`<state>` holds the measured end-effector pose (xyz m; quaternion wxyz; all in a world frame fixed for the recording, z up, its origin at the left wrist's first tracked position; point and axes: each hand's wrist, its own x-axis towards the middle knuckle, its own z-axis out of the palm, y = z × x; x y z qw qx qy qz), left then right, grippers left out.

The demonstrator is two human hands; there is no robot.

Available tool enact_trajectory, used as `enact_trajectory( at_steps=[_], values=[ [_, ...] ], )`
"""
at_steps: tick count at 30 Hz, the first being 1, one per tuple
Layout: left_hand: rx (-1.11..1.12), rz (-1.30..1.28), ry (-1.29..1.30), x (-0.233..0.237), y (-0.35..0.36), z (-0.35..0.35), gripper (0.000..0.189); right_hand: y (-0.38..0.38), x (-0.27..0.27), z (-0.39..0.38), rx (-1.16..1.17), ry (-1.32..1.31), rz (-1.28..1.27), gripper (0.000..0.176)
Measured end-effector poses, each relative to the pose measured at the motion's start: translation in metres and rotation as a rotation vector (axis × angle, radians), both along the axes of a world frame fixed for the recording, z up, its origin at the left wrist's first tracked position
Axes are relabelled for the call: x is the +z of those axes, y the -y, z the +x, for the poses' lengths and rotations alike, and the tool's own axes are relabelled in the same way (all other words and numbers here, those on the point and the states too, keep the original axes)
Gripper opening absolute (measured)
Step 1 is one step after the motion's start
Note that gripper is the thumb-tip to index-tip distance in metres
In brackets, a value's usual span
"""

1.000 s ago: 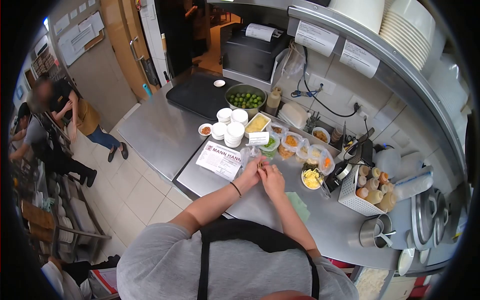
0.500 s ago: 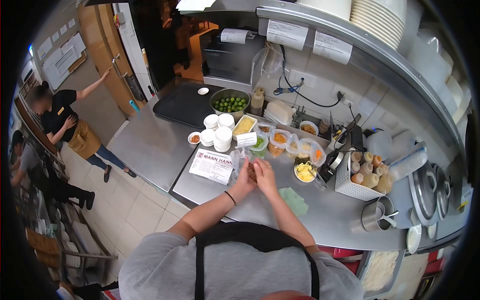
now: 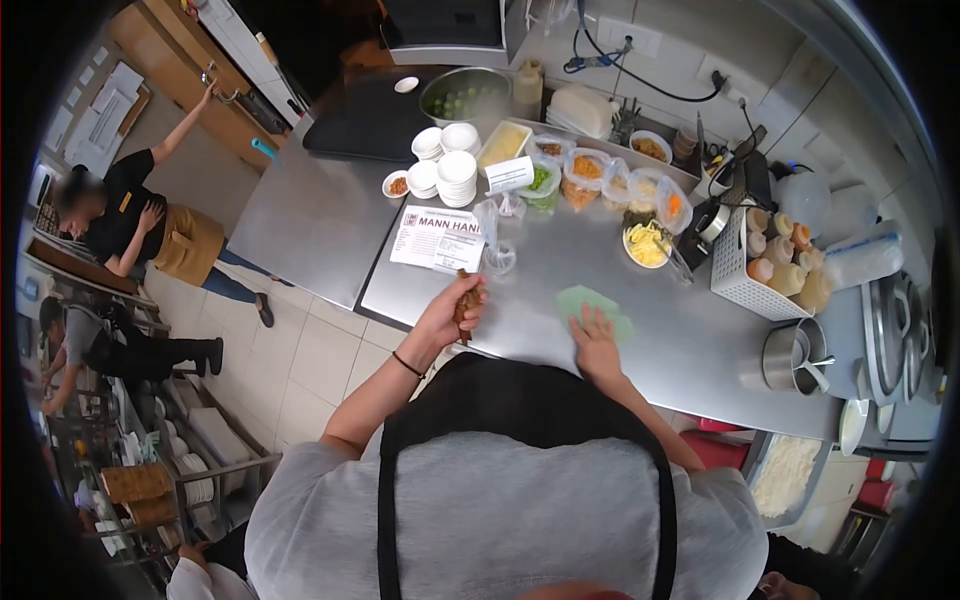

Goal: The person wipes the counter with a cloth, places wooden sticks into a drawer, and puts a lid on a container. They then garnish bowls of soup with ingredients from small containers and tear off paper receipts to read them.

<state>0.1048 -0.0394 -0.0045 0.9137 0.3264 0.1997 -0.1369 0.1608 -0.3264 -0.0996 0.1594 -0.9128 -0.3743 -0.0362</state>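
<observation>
My left hand (image 3: 450, 318) is closed around a long reddish-brown thing (image 3: 465, 305) near the counter's front edge; its kind cannot be made out. With fingers spread, my right hand (image 3: 597, 345) lies flat on a pale green cloth (image 3: 590, 305) on the steel counter. Ahead of my left hand are a printed paper sheet (image 3: 425, 238) reading "MANN HANN" and some clear plastic bags (image 3: 498, 258). A bowl of yellow strips (image 3: 646, 245) stands beyond the cloth, with tongs beside it.
Stacked white cups (image 3: 457, 178), bags of chopped ingredients (image 3: 583, 180) and a pot of green fruit (image 3: 465, 97) line the back. To the right are a white basket of bottles (image 3: 750, 265) and a metal pot (image 3: 790, 358). A person in an apron (image 3: 135, 225) stands at the left.
My hands, together over the counter before, have separated. The left has drawn back holding the reddish-brown thing; the right has moved onto the green cloth. The view has tilted down.
</observation>
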Motion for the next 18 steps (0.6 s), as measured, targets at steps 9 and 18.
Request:
enact_trajectory(
  at_steps=[9,18],
  values=[
    [0.197,0.060,-0.021,0.005,-0.018,-0.039,0.018,-0.093,-0.003,0.156,-0.010,0.036,-0.036,0.048],
    [0.337,0.039,-0.014,0.006,-0.033,-0.077,0.016,-0.179,0.059,0.178,-0.070,-0.204,0.738,0.048]
  ],
)
